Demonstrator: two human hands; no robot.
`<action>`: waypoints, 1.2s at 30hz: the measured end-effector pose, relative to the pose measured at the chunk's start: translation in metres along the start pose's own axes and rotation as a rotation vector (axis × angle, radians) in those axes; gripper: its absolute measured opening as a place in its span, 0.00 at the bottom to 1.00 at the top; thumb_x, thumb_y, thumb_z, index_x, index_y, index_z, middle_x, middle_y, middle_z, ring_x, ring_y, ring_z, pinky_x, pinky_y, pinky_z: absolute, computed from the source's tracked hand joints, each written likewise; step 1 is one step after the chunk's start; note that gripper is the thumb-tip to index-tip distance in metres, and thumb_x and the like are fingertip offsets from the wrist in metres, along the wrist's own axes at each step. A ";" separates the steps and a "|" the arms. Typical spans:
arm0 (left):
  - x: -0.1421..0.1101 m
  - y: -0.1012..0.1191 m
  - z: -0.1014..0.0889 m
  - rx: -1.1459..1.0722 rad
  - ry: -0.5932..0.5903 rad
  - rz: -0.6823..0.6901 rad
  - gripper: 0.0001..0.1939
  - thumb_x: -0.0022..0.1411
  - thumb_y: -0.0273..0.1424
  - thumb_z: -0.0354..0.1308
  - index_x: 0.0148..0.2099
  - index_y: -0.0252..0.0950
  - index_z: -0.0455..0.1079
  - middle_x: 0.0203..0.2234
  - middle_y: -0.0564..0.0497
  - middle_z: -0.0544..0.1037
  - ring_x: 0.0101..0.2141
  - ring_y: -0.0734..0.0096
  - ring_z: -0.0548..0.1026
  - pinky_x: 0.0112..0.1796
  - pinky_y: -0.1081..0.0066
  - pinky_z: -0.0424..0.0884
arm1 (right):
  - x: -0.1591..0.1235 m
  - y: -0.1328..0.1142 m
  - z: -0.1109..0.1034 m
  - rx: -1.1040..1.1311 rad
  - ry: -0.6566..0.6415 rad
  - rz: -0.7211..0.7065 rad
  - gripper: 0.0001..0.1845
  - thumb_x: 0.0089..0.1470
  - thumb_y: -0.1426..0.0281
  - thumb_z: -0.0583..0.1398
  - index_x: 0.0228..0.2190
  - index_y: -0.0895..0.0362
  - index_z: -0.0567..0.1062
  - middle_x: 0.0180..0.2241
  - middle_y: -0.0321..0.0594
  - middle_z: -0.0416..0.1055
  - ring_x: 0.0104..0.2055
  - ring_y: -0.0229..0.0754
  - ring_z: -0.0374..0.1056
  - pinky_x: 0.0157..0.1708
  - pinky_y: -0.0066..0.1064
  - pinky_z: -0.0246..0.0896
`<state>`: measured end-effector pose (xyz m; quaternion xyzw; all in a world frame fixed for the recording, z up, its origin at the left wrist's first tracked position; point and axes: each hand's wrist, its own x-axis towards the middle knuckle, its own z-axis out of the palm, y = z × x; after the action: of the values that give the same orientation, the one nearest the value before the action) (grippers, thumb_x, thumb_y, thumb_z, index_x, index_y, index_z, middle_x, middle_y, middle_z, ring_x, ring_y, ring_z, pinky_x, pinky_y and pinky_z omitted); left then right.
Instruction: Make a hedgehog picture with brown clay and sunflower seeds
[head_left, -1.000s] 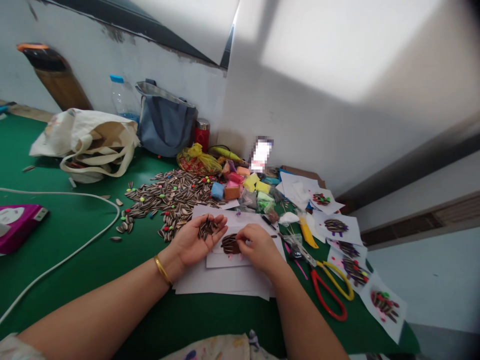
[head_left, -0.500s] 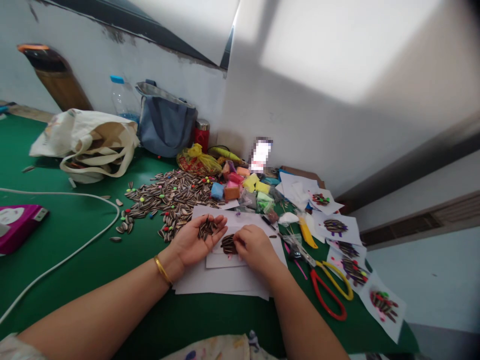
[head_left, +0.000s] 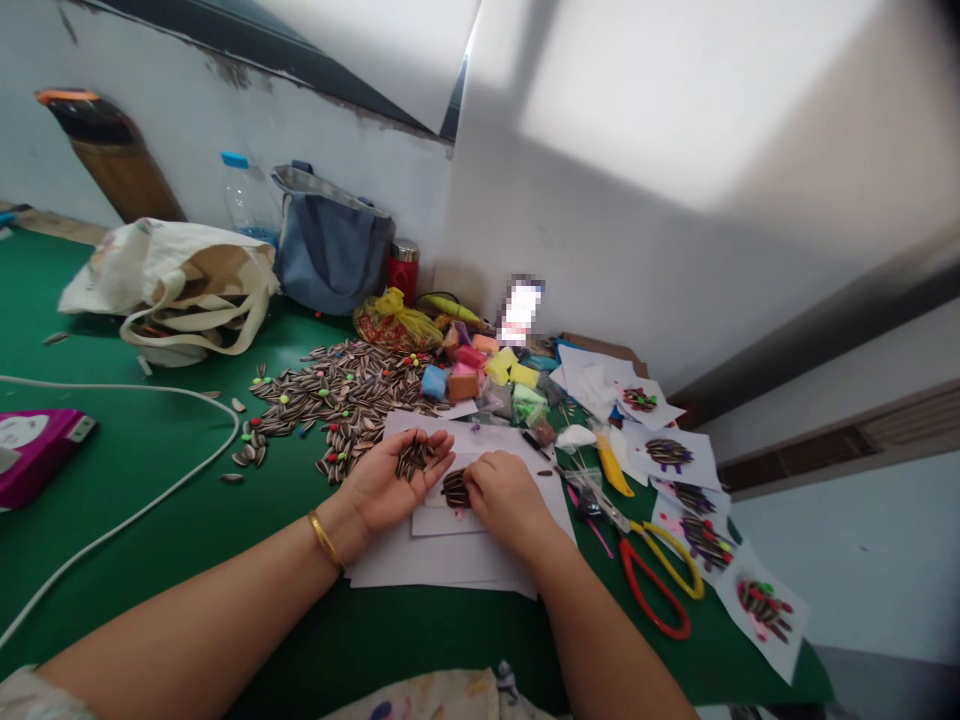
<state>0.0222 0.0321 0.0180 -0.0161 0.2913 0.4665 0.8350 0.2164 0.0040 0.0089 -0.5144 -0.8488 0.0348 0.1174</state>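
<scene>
My left hand (head_left: 391, 480) lies palm up on the white paper, cupped around a small heap of striped sunflower seeds (head_left: 412, 457). My right hand (head_left: 506, 497) rests fingers-down on a white card (head_left: 442, 518), its fingertips pinched at the dark seed patch (head_left: 454, 488) stuck on that card. Whether a seed is between those fingertips is hidden. A stack of white sheets (head_left: 442, 565) lies under both hands.
A large pile of loose seeds (head_left: 337, 392) spreads behind the hands. Coloured clay blocks (head_left: 480, 375), finished seed cards (head_left: 671, 455), red-and-yellow scissors (head_left: 660, 590), a yellow knife (head_left: 613, 465), two bags (head_left: 180, 280), a white cable (head_left: 120, 520) and a purple box (head_left: 34, 450) sit on the green table (head_left: 150, 470).
My right hand has slid a little to the left over the seed patch, covering more of it. The left hand with its seeds has stayed still.
</scene>
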 end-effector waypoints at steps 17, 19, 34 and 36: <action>0.001 0.001 0.000 -0.005 0.004 0.001 0.12 0.66 0.23 0.49 0.30 0.31 0.69 0.36 0.39 0.80 0.42 0.59 0.80 0.47 0.57 0.77 | -0.003 0.003 -0.003 0.037 -0.006 -0.008 0.05 0.56 0.75 0.61 0.31 0.56 0.77 0.33 0.41 0.73 0.38 0.44 0.65 0.39 0.34 0.54; 0.000 0.001 0.001 -0.001 0.012 0.004 0.13 0.66 0.23 0.48 0.30 0.32 0.69 0.36 0.39 0.80 0.41 0.60 0.80 0.47 0.57 0.77 | -0.004 0.004 -0.004 0.068 0.009 -0.010 0.05 0.55 0.75 0.61 0.31 0.56 0.78 0.32 0.41 0.73 0.38 0.44 0.65 0.40 0.34 0.54; 0.001 -0.002 -0.002 0.011 -0.054 -0.029 0.12 0.66 0.24 0.49 0.31 0.32 0.70 0.37 0.40 0.80 0.42 0.60 0.80 0.44 0.61 0.78 | -0.004 -0.022 -0.010 0.291 0.261 -0.089 0.09 0.61 0.70 0.57 0.39 0.53 0.78 0.33 0.40 0.73 0.39 0.44 0.65 0.42 0.37 0.56; 0.000 -0.004 0.000 0.012 -0.054 -0.032 0.14 0.67 0.24 0.48 0.30 0.32 0.70 0.36 0.40 0.80 0.41 0.61 0.80 0.43 0.63 0.78 | -0.004 -0.030 -0.008 0.284 0.253 -0.116 0.09 0.62 0.69 0.57 0.39 0.53 0.77 0.35 0.41 0.74 0.40 0.44 0.65 0.43 0.38 0.56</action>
<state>0.0252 0.0298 0.0172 -0.0031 0.2710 0.4516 0.8501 0.1937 -0.0139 0.0218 -0.4431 -0.8421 0.0824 0.2961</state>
